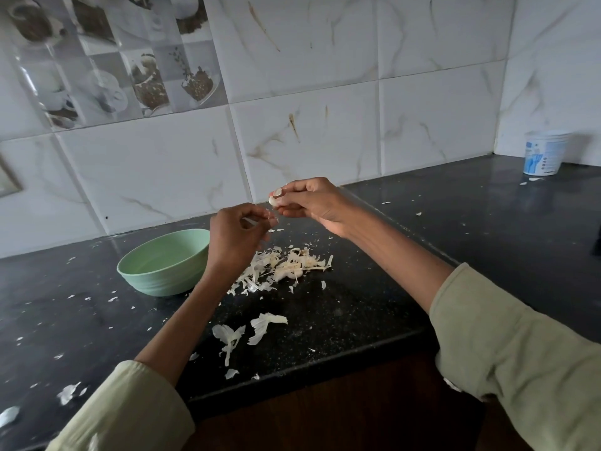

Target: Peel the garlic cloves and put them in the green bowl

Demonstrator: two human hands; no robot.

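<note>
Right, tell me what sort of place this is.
Most likely a home kitchen: a dark stone countertop against a tiled wall printed with cup pictures, a green bowl beside a pile of garlic skins, and the hands peeling a garlic clove.

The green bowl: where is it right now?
In the head view, the green bowl sits on the black counter, just left of the left hand and the pile of garlic skins.

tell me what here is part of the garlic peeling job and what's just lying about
Part of the job:
garlic clove, held in the right hand
strip of skin, pinched by the left hand
green bowl
pile of peels

Just lying about:
white tub at the back corner
</note>
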